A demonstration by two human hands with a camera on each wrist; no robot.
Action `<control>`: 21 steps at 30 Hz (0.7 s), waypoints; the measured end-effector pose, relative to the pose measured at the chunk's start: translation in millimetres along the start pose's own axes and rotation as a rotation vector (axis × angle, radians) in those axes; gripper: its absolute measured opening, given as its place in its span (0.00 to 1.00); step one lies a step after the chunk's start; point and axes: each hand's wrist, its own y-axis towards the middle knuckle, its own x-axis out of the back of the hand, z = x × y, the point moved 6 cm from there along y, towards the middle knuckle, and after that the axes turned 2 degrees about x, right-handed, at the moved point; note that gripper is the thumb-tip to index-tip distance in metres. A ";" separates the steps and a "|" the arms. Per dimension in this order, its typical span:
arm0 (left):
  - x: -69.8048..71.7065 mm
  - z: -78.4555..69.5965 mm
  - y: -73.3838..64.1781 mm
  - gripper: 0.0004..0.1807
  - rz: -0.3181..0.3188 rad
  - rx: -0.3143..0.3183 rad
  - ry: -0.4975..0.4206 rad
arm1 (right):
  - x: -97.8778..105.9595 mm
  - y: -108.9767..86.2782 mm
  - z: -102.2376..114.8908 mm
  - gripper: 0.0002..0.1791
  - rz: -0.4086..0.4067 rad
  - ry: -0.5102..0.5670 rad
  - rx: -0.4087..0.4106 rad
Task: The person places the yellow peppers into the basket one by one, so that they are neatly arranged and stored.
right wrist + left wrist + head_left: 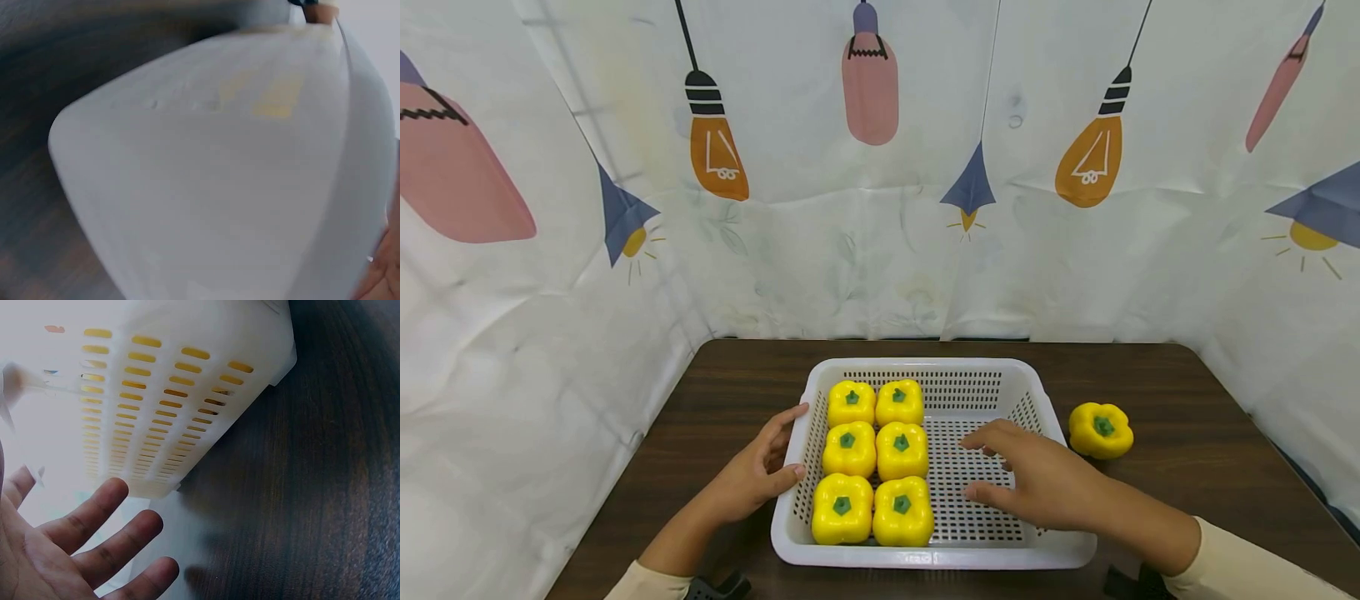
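A white slotted plastic basket [970, 557] holds several yellow bell peppers [901, 450] with green stems, in two columns on its left side. My left hand [752, 471] is at the basket's left rim, thumb and fingertips right at the edge. The left wrist view has its spread fingers [100, 512] beside the slotted outer wall [144, 394]. Over the basket's right half, my right hand [1045, 479] has thumb and fingers apart, holding nothing. Just a bit of that hand [384, 275] shows in the right wrist view, behind the basket's wall [206, 169].
One more yellow bell pepper [1101, 431] lies on the dark wooden table [1180, 433], right of the basket. A white sheet printed with lamps and bulbs [850, 250] hangs behind the table and along both sides.
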 end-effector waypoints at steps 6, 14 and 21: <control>1.1 -1.1 0.6 0.45 -0.005 -0.011 0.017 | 12.6 -11.0 -14.7 0.30 -0.027 0.021 0.038; 2.0 -2.0 1.3 0.45 -0.015 -0.006 0.035 | 26.8 -25.6 -39.2 0.34 -0.069 0.053 0.015; 3.5 -3.7 1.0 0.45 -0.040 0.009 0.073 | 37.9 -38.6 -58.6 0.34 -0.162 0.042 -0.002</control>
